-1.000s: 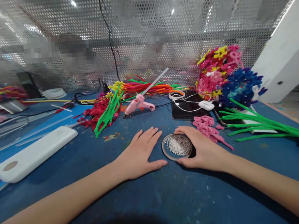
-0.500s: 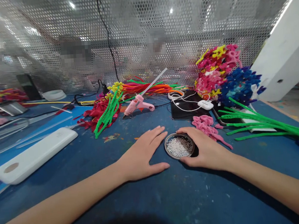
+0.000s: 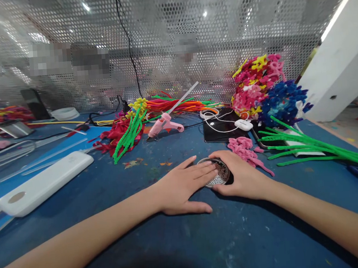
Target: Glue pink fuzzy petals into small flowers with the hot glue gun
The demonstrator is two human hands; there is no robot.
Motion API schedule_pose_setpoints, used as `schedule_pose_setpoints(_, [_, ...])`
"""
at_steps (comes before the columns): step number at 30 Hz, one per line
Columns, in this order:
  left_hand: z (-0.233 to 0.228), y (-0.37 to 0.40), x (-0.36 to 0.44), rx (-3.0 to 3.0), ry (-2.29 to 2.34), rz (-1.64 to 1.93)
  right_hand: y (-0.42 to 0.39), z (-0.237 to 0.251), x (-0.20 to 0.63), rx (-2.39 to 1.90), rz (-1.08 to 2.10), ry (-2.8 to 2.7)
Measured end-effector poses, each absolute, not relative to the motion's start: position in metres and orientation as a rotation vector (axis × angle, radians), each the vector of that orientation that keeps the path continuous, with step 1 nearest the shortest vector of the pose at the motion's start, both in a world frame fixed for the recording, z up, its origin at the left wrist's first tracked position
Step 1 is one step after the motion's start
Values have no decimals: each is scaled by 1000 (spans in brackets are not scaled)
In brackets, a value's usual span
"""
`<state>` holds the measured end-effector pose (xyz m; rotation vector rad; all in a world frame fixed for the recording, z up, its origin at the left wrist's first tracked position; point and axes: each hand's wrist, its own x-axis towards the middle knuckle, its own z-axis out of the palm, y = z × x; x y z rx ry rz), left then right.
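Dish: small round metal dish of white beads (image 3: 219, 175) sits on the blue table (image 3: 181, 248), between both hands.
Right hand: right hand (image 3: 246, 178) curls around the dish's far side, gripping its rim.
Left hand: left hand (image 3: 182, 187) lies flat and open, fingers (image 3: 204, 169) covering the dish's top.
Beside: pink fuzzy pipe-cleaner pieces (image 3: 246, 149) just right; pink glue gun (image 3: 165, 124) farther back.

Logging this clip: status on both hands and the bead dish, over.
Left hand flat, fingers over the bead dish. Right hand cupped around its far side. Pink pipe cleaners lie close behind the right hand.
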<state>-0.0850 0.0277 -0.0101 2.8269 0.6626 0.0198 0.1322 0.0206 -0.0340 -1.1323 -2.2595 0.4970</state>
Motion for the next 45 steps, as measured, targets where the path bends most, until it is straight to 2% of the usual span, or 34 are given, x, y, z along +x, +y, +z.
schedule_pose_setpoints(22, [-18, 37, -65, 2857, 532, 161, 23, -35, 134, -1090, 487, -2293])
schedule_pose_setpoints(45, [-13, 37, -64, 2858, 524, 41, 23, -34, 136, -1054, 458, -2334])
